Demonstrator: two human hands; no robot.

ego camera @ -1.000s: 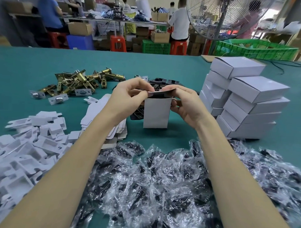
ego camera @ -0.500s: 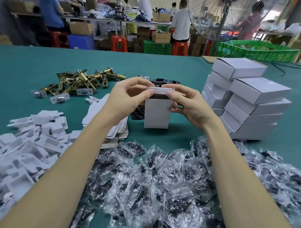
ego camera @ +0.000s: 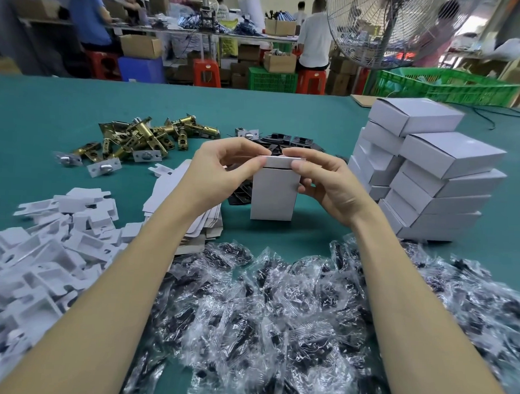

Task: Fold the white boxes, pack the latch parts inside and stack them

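A white box [ego camera: 273,197] stands upright on the green table [ego camera: 49,115] in the middle. My left hand [ego camera: 224,169] pinches the left end of its top flap, and my right hand [ego camera: 321,181] pinches the right end. The flap lies nearly flat over the box, with a dark gap under it. Brass latch parts [ego camera: 137,136] lie in a heap at the back left. A stack of closed white boxes [ego camera: 424,173] stands to the right. Flat box blanks [ego camera: 176,188] are piled under my left wrist.
Several white card inserts [ego camera: 39,248] cover the near left. Clear bags of dark screws [ego camera: 278,315] fill the near side under my forearms. Black plates [ego camera: 284,140] lie behind the box. Beyond the table stand a fan [ego camera: 385,30], a green crate [ego camera: 451,85] and seated people.
The top flap has come down from a raised, tilted position to nearly flat over the box. Both hands stayed at the box's top edge.
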